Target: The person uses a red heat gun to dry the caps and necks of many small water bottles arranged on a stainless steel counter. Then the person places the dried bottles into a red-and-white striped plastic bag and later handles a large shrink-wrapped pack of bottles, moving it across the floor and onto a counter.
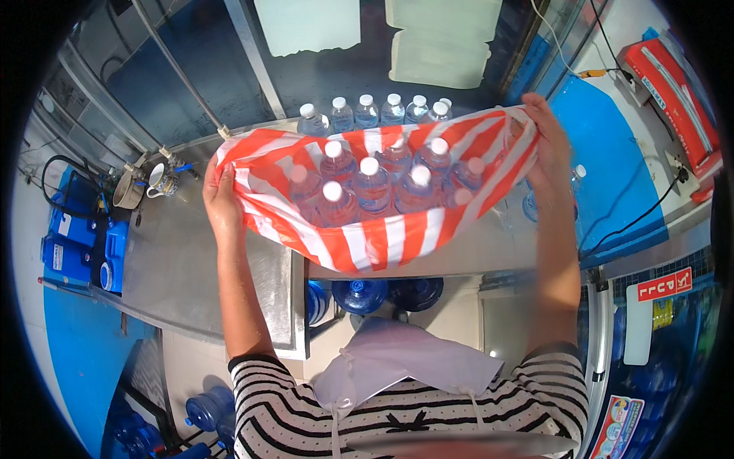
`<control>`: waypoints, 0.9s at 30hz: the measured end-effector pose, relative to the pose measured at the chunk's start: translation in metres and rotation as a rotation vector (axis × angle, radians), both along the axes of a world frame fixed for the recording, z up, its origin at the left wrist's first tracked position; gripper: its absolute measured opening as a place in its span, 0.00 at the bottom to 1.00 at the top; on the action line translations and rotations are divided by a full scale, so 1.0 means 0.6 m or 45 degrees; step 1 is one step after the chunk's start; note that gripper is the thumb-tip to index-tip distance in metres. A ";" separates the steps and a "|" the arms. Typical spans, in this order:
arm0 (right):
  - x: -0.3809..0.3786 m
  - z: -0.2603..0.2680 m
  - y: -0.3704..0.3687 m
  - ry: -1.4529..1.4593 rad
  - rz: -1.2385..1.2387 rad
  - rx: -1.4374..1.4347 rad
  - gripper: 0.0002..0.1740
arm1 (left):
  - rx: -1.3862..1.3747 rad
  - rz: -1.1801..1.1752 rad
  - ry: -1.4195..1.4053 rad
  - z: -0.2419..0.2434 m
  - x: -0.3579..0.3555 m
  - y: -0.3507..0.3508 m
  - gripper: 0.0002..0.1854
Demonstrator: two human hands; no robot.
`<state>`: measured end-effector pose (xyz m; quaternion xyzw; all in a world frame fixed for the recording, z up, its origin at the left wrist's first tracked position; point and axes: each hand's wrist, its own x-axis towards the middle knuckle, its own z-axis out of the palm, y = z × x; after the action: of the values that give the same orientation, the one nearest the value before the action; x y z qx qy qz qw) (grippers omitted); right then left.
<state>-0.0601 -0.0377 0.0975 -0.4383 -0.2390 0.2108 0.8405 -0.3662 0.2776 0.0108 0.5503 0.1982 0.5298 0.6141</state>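
Observation:
A red-and-white striped plastic bag (395, 238) is stretched wide between both of my hands above the metal counter. My left hand (221, 186) grips the left end of its rim, thumb uppermost. At the opposite end, my right hand (547, 137) holds the rim, slightly blurred. Several clear plastic bottles (373, 186) with white caps stand upright inside the bag's mouth; some show only faintly through the plastic. Behind the bag, a row of similar capped bottles (366, 112) stands along the counter's back, their lower parts partly hidden.
The stainless steel counter (189, 264) carries a patterned mug (162, 181) and taps at left, near blue water containers (69, 246). More bottles (530, 203) are partly behind my right forearm. Large blue water jugs (360, 295) sit below. A glass-door cooler (636, 327) stands at right.

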 end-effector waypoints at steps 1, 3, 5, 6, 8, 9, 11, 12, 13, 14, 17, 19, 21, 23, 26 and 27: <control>0.012 -0.006 -0.004 0.016 0.025 -0.011 0.08 | -0.033 0.032 0.003 -0.003 -0.003 0.005 0.17; 0.036 -0.026 -0.019 -0.003 0.166 0.001 0.08 | 0.021 -0.020 0.038 -0.013 -0.009 0.006 0.18; 0.064 -0.047 -0.043 0.013 0.282 -0.048 0.10 | 0.006 -0.072 0.102 -0.017 -0.015 0.006 0.18; 0.079 -0.059 -0.057 -0.007 0.335 -0.082 0.10 | -0.030 -0.101 0.148 -0.012 -0.018 0.008 0.18; 0.106 -0.084 -0.081 -0.302 0.108 -0.735 0.13 | -0.065 -0.136 0.238 0.004 -0.023 0.007 0.20; 0.121 -0.096 -0.091 -0.411 -0.076 -1.110 0.14 | -0.072 -0.244 0.303 0.015 -0.025 0.002 0.21; 0.149 -0.122 -0.112 -0.435 -0.313 -1.106 0.18 | -0.158 -0.337 0.489 0.046 -0.036 -0.017 0.23; 0.163 -0.135 -0.119 -0.476 -0.384 -1.070 0.19 | -0.009 -0.287 0.657 0.063 -0.036 -0.031 0.26; 0.180 -0.146 -0.121 -0.862 -0.696 -1.377 0.20 | 0.271 -0.012 0.895 0.078 -0.035 -0.052 0.26; 0.196 -0.157 -0.120 -1.309 -0.946 -1.612 0.21 | 0.513 0.281 1.157 0.093 -0.032 -0.074 0.27; 0.230 -0.198 -0.111 -1.702 -0.959 -2.097 0.23 | 1.135 0.855 1.224 0.132 -0.003 -0.154 0.30; 0.250 -0.218 -0.106 -1.689 -0.879 -2.225 0.23 | 1.449 0.828 1.003 0.132 0.031 -0.210 0.34; 0.262 -0.230 -0.103 -1.788 -0.973 -2.150 0.23 | 1.474 0.163 0.925 0.103 0.078 -0.273 0.35; 0.266 -0.230 -0.104 -1.742 -0.928 -1.971 0.21 | 1.558 -0.117 1.072 0.065 0.106 -0.328 0.39; 0.252 -0.198 -0.110 -1.766 -1.080 -1.641 0.17 | 1.526 -0.517 1.246 0.014 0.105 -0.373 0.37; 0.238 -0.180 -0.114 -1.707 -1.120 -1.637 0.16 | 1.608 -0.575 1.322 0.001 0.096 -0.385 0.35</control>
<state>0.0828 -0.1063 -0.0105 -0.8819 -0.3194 -0.3158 0.1433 -0.3088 0.0465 0.0111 0.9898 0.0075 0.0859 0.1137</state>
